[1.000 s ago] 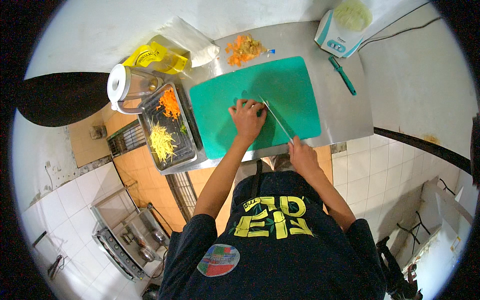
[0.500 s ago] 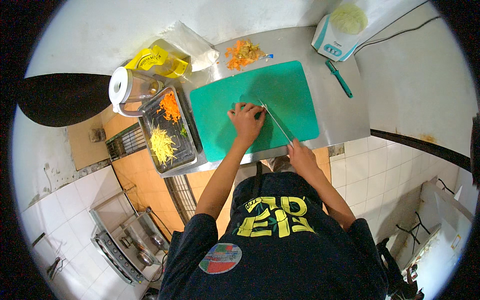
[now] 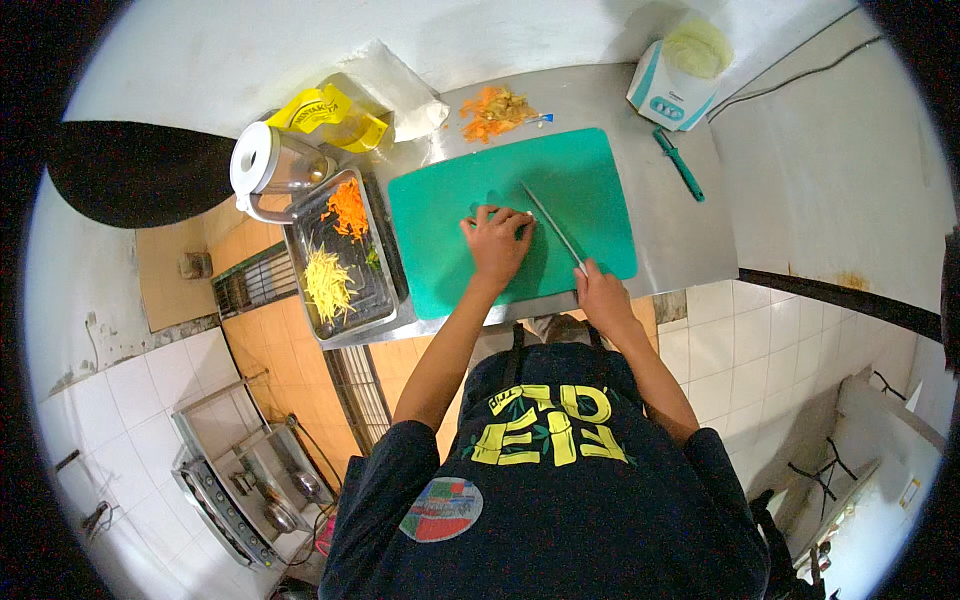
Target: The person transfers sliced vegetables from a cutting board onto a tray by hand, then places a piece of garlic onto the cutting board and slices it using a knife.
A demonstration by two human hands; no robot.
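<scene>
A green chopping board (image 3: pixel 590 160) lies on the steel counter. My left hand (image 3: pixel 497 245) rests on it with fingers curled over a small white piece of food (image 3: pixel 530 214), whose kind is too small to tell. The fingertips hide most of that piece. My right hand (image 3: pixel 604 296) is closed round the handle of a kitchen knife (image 3: pixel 553 227) at the board's near right. Its blade slants away to the far left, just right of my left fingers and apart from them. A faint translucent patch shows on the board beyond my left knuckles.
Left of the board, a metal tray (image 3: pixel 383 312) holds shredded carrot (image 3: pixel 346 210), pale yellow strips (image 3: pixel 326 284) and a green bit. Behind stand a blender jug (image 3: pixel 285 165), a yellow pouch (image 3: pixel 335 115) and peelings (image 3: pixel 495 112). Far right are a kitchen scale (image 3: pixel 668 98) and teal-handled tool (image 3: pixel 682 168).
The knife blade has moved right, away from my left fingertips and the white piece. My left hand keeps its curled hold. The whole view has shifted slightly.
</scene>
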